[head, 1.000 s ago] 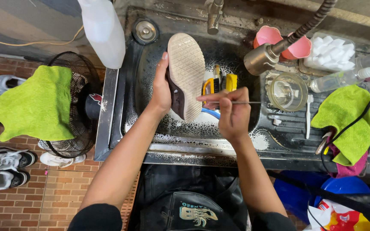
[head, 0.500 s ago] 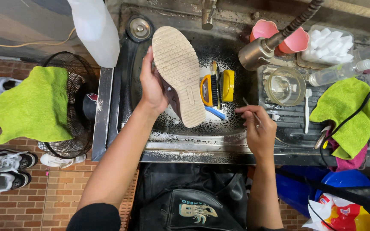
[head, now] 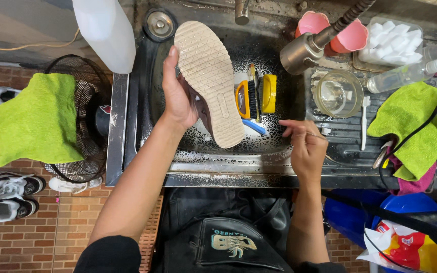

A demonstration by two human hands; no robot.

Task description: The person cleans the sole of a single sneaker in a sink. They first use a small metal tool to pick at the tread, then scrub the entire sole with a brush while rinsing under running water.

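So, far left on the brick floor – white sneakers (head: 6, 194), and a green cloth (head: 29, 119) draped over a black fan (head: 79, 126). White jug (head: 106, 31) sits up top by the sink's left edge.

Left hand (head: 178, 98) is over the sink (head: 198, 162), wrapped round a shoe (head: 209, 81) w/ the sole facing up at the cam – thumb on one side, fingers curled behind, so a firm closed grip on it. Tan sole w/ a diamond tread, dark upper peeking out under it. Toe points away toward the drain (head: 159, 24), heel hangs over the sudsy basin.

Just right of the shoe, lying in the basin: a yellow brush (head: 256, 93) and a blue handle (head: 254, 126) poking out from under the heel.

Right hand (head: 305, 146) is at the sink's right rim, fingers pinched together on a thin metal pick (head: 314, 134) – tip's too small to tell what it is exactly. Hand's well apart from the shoe.

Further right on the drainboard: glass bowl (head: 339, 93), white toothbrush (head: 365, 121), clear bottle (head: 403, 76), tray of white cubes (head: 390, 40), two pink cups (head: 332, 28) behind the sprayer (head: 304, 50). Another green cloth (head: 413, 126) at the far right w/ a black cable (head: 421, 126) across it.
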